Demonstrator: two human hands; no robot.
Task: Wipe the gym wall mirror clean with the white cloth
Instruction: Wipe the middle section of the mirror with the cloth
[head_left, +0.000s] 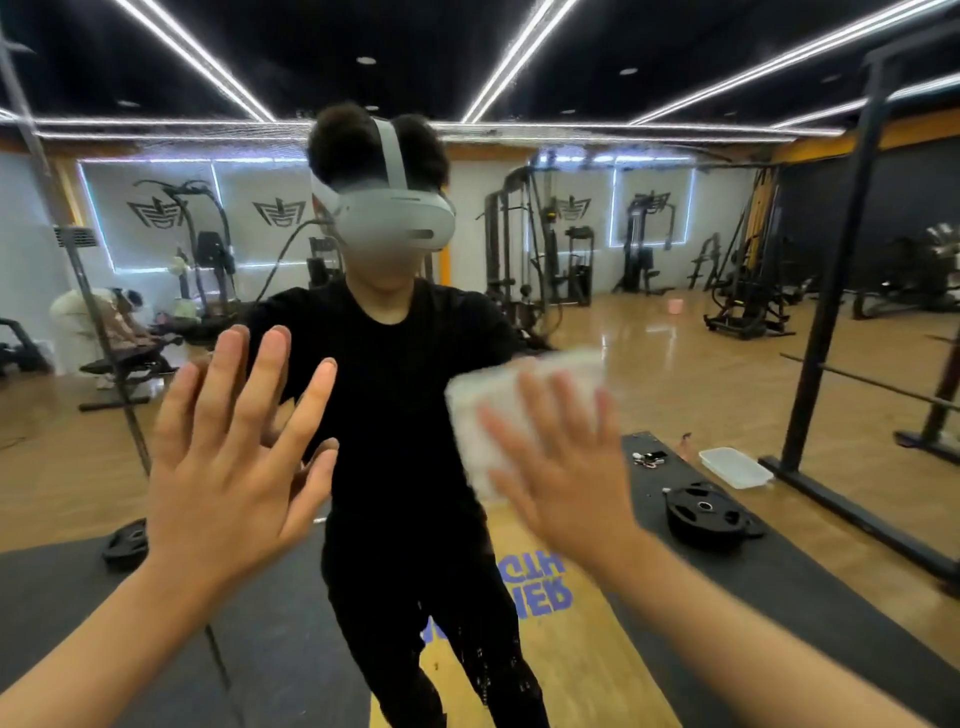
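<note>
Currently, R hand (561, 467), fingers spread flat, is pressing white cloth (498, 410) vs. wall mirror (701, 364); L hand (228, 447) is bracing wide-open on mirror, apart from cloth. Cloth is likely handling soft, light, limp: palm it flat, mid-pad.

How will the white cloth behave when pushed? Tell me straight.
Probably soft and floppy: the white cloth lies flattened under the straight-fingered right hand. Likely light, since that press alone pins it to the mirror. It may drop if pressure eases.
</note>
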